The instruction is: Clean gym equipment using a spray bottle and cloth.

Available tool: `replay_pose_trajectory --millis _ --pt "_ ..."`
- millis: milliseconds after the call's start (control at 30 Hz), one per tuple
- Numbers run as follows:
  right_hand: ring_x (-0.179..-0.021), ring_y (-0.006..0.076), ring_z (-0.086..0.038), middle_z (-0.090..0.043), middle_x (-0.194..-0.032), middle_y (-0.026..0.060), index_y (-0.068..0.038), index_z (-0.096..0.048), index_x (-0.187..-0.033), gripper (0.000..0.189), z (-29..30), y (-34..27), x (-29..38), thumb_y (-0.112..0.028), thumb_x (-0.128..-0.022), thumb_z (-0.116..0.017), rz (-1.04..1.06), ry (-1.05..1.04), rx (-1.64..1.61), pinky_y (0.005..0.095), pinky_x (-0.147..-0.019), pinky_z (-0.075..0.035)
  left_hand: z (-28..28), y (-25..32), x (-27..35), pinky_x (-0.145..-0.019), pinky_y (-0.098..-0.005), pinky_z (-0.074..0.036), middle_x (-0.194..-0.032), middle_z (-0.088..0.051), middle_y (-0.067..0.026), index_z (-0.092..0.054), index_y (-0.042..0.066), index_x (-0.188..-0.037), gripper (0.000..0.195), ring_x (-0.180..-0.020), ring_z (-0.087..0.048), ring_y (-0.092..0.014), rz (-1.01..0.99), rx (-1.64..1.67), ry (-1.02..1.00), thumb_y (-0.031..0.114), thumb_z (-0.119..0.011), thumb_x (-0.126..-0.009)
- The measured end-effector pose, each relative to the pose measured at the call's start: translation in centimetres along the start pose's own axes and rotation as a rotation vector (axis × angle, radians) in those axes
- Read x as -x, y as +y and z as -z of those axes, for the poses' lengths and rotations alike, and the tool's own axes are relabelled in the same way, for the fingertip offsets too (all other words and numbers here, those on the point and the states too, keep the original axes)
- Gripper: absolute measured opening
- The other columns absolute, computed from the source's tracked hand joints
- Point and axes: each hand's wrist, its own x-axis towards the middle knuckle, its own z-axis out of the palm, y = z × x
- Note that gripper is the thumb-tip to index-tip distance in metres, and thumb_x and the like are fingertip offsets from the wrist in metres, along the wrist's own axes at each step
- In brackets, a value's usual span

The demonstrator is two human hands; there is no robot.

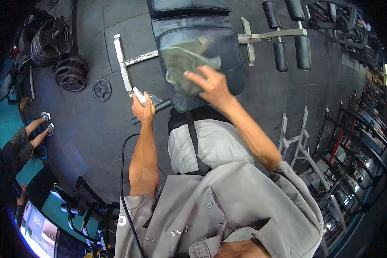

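Note:
In my left hand (144, 108) is what looks like a spray bottle (141, 96), with a white part and a clear body half hidden by my fingers. It is held to the left of a black padded weight bench (235, 75). My right hand (213, 87) is on a grey-green cloth (183, 64) over the bench's nearest pad. Both the cloth and the hand are blurred, and the cloth's edges are rumpled. Some fingers of this hand are stretched out over the fabric. Below the pad's near end is a pale bag or cloth (209, 142) with a black strap.
The bench's worn white floor foot (122, 61) sticks out left; foam leg rollers (302, 53) stand right. A weight plate (102, 90) lies on the rubber floor near stacked plates (50, 42). Another person (22, 145) is far left. Racks (298, 138) stand right. A black cable (122, 167) hangs beside my left arm.

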Motion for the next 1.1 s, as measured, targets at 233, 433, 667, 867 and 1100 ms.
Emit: replay_pose_trajectory --millis 233,433,667,867,1100 --pt "-0.099 0.0376 -0.062 -0.064 -0.105 0.0201 -0.001 -0.066 -0.11 0.04 1.0 10.1 -8.4 -0.004 -0.071 -0.064 -0.612 0.524 0.223 0.0451 -0.091 -0.05 -0.7 0.2 -0.3 -0.072 -0.049 -0.049 -0.081 -0.068 -0.0191 -0.057 0.005 -0.099 0.034 -0.078 -0.067 -0.041 -0.062 0.012 0.064 0.037 -0.067 -0.089" --pt "-0.097 0.0276 -0.066 -0.066 -0.099 0.0062 -0.018 -0.07 -0.108 0.049 -7.1 -1.2 -11.7 0.0 -0.063 -0.072 0.116 -0.246 -0.113 0.0383 -0.08 -0.057 -0.4 0.0 0.2 -0.073 -0.0512 -0.048 -0.082 -0.068 -0.0209 -0.057 0.006 -0.103 0.034 -0.078 -0.065 -0.043 -0.031 -0.025 -0.005 0.036 -0.065 -0.089" --pt "-0.097 0.0353 -0.065 -0.068 -0.101 0.0149 -0.006 -0.067 -0.108 0.045 1.6 9.7 -8.3 0.003 -0.065 -0.061 -0.124 0.273 0.203 0.0406 -0.083 -0.054 0.4 0.9 0.4 -0.074 -0.0487 -0.049 -0.085 -0.068 -0.0213 -0.058 0.005 -0.103 0.033 -0.082 -0.066 -0.042 -0.009 0.047 -0.012 0.035 -0.064 -0.091" --pt "-0.1 0.042 -0.064 -0.067 -0.102 0.0238 -0.001 -0.063 -0.11 0.038 6.4 16.4 -3.6 -0.002 -0.072 -0.061 -0.577 0.221 0.494 0.0476 -0.086 -0.05 -0.3 0.2 0.0 -0.073 -0.0519 -0.048 -0.085 -0.067 -0.02 -0.055 0.007 -0.1 0.032 -0.082 -0.065 -0.042 0.005 0.005 -0.026 0.037 -0.063 -0.091" --pt "-0.085 0.052 -0.062 -0.065 -0.085 0.0322 0.002 -0.054 -0.103 0.036 3.8 0.3 4.8 -0.019 -0.079 -0.069 -0.647 -0.042 0.216 0.0549 -0.074 -0.049 -0.5 -0.7 0.1 -0.073 -0.0531 -0.047 -0.083 -0.066 -0.0201 -0.055 0.008 -0.1 0.032 -0.082 -0.064 -0.043 -0.019 0.04 -0.006 0.037 -0.064 -0.09"
